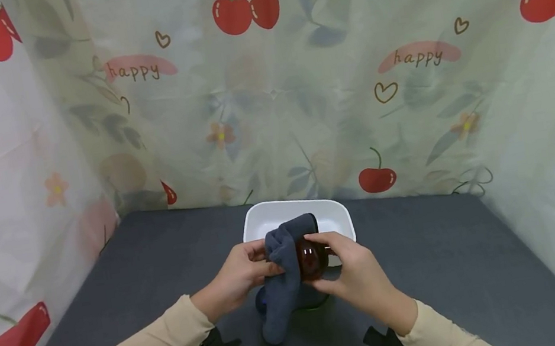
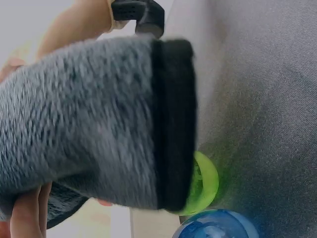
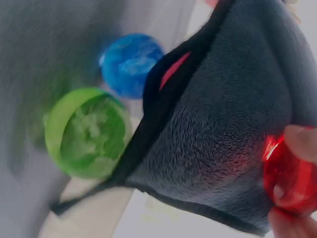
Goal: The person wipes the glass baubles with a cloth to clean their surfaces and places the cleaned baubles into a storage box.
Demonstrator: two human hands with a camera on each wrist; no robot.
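Note:
My left hand [image 1: 234, 276] grips a grey plush cloth [image 1: 281, 250] with a black edge, thumb in front, and the cloth hangs down below the fingers. With thumb and fingertips, my right hand [image 1: 356, 266] holds a shiny, round, red see-through cup [image 1: 313, 258] against the cloth's right side. The right wrist view shows the red cup [image 3: 290, 176] pinched beside the spread cloth [image 3: 223, 114]. A green see-through cup [image 3: 91, 134] and a blue one [image 3: 130, 64] stand on the table under the cloth, which partly hides them in the head view.
Just behind the hands stands a white rectangular basin [image 1: 335, 218], its front partly hidden by the cloth and right hand. A dark grey cover [image 1: 434, 281] lies over the table. Printed curtains [image 1: 268, 108] enclose the back and both sides.

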